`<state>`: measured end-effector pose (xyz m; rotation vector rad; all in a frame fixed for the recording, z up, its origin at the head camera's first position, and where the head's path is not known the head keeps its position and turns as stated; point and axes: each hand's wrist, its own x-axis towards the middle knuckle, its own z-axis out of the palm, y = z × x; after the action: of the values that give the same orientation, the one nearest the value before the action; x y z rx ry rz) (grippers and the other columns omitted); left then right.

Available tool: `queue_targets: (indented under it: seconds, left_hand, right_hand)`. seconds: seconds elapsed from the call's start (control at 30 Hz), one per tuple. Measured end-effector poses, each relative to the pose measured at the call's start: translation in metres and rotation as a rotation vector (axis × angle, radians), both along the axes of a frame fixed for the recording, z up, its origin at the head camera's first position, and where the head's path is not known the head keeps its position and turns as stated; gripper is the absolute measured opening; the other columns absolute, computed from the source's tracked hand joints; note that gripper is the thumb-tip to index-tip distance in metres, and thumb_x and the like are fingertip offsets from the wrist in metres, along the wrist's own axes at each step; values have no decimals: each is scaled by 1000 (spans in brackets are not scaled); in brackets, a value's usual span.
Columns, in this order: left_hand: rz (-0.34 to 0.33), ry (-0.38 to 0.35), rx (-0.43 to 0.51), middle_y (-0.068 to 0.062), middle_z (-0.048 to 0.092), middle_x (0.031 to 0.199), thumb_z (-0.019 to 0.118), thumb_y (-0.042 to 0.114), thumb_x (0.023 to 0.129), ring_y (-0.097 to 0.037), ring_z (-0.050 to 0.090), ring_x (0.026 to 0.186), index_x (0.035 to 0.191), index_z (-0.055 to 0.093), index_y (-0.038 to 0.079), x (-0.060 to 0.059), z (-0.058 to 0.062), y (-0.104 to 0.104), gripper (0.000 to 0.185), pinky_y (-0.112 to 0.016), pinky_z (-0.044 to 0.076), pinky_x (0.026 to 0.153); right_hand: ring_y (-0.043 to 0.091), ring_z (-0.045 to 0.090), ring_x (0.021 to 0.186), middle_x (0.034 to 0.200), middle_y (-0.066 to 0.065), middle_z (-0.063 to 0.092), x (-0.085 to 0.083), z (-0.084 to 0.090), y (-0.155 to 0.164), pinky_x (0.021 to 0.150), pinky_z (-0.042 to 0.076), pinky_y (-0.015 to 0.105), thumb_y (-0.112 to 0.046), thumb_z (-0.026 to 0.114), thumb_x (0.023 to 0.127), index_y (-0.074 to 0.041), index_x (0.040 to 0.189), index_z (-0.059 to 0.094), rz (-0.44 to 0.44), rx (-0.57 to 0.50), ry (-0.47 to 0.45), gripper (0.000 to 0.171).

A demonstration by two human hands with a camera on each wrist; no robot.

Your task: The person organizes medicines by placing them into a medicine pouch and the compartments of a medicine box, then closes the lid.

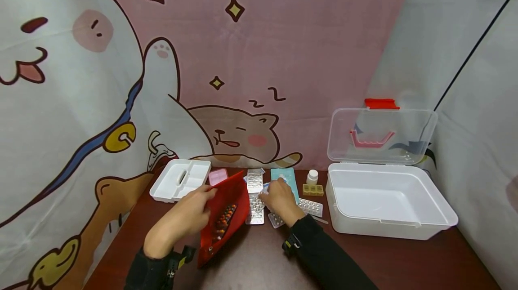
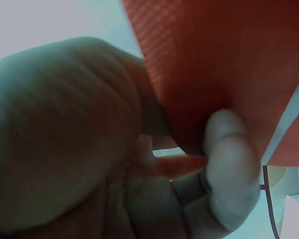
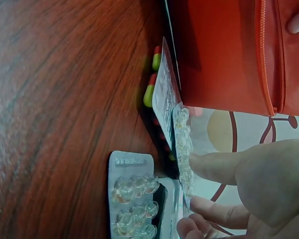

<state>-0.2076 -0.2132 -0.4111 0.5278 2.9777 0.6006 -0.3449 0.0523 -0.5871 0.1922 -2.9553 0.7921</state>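
My left hand grips the edge of a red zip pouch, thumb and fingers on its fabric in the left wrist view. The pouch stands tilted with its mouth gaping, and a blister pack of dark and orange capsules shows inside. To the right, my right hand pinches a clear-bubbled blister pack by its edge. Beside that pack in the right wrist view is a silver-backed blister pack with red and yellow-green capsules underneath. Another clear-bubbled blister pack lies on the table.
A white divided tray and a pink box lie at the back left. A light blue packet, white bottle and yellow pill case stand behind my right hand. An open white storage box sits at right.
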Motion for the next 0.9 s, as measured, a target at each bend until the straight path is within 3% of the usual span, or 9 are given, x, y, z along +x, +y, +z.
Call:
queue_targets:
  seconds: [0.1, 0.2, 0.3, 0.43, 0.5, 0.73, 0.9]
  left_hand:
    - [1, -6, 0, -23, 61, 156, 66, -4, 92, -42, 63, 142, 150, 63, -7, 0, 0, 0, 58, -59, 50, 119]
    - [2, -12, 1, -23, 61, 156, 66, -4, 92, -42, 63, 142, 150, 63, -7, 0, 0, 0, 58, -59, 50, 119]
    - [1, -15, 1, -24, 60, 157, 65, -4, 92, -42, 62, 143, 150, 63, -7, 0, 1, 0, 58, -59, 49, 120]
    - [4, -21, 2, -23, 60, 158, 64, -4, 93, -41, 62, 143, 150, 63, -7, 0, 1, -1, 58, -59, 49, 120]
    - [5, -24, 2, -23, 60, 158, 65, -4, 93, -41, 61, 144, 151, 63, -7, 0, 1, 0, 58, -59, 49, 121]
    - [11, -39, 1, -23, 58, 160, 66, -2, 95, -41, 61, 144, 152, 62, -6, -1, 1, 0, 57, -59, 50, 120]
    - [16, -39, 3, -23, 59, 159, 66, -2, 95, -40, 61, 144, 151, 62, -6, 0, 1, 0, 57, -59, 50, 120]
  right_hand:
    - [33, 66, 82, 99, 14, 67, -5, -10, 1, 72, 56, 48, -46, 89, 84, -9, 86, 78, 9, -4, 30, 38]
    - [33, 69, 85, 95, 13, 72, -9, -14, 3, 72, 56, 46, -45, 89, 85, -10, 98, 76, 0, -39, 66, 39]
    - [35, 72, 88, 92, 12, 76, 3, 10, 2, 74, 55, 50, -37, 86, 88, -11, 100, 73, -13, -80, 77, 31]
    - [38, 74, 90, 91, 15, 78, 28, 65, 1, 79, 57, 54, -22, 83, 91, -8, 100, 77, -16, -154, 98, 18]
    - [35, 72, 86, 89, 15, 77, 36, 86, 2, 76, 57, 49, -18, 81, 93, -7, 102, 79, -10, -196, 103, 14]
    - [18, 70, 76, 106, 9, 79, 54, 129, 5, 73, 53, 36, -21, 75, 103, -13, 119, 83, 8, -345, 91, 19]
    - [9, 67, 59, 101, 11, 78, 68, 147, -2, 62, 53, 30, -15, 71, 105, -8, 125, 81, 115, -477, 57, 24]
